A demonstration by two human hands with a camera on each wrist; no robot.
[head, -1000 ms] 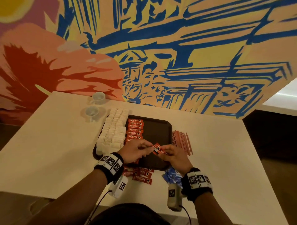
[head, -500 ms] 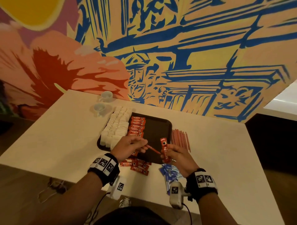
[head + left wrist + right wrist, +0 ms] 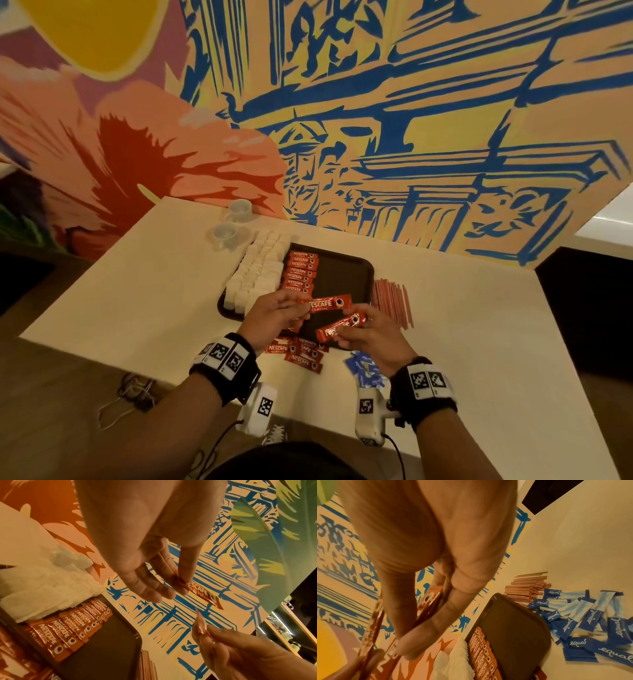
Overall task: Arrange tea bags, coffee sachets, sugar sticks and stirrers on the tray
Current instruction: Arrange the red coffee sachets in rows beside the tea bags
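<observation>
Where both hands pinched one coffee sachet (image 3: 326, 304) a second ago, now held apart: left hand (image 3: 274, 317) pinching it, right hand (image 3: 375, 334) gripping a second sachet (image 3: 340, 327), ready for the tray (image 3: 346, 274) row.

My table and what sits on it

I stand at a pale table (image 3: 137, 301) with a dark tray (image 3: 356, 270) in the middle of it. Left of the tray, toward the wall, are two small white cups (image 3: 226, 234). Right of the tray lies a bundle of stirrers (image 3: 390, 301). On my side of the tray lie loose red coffee sachets (image 3: 301, 358) and blue sugar sticks (image 3: 364, 371).
</observation>
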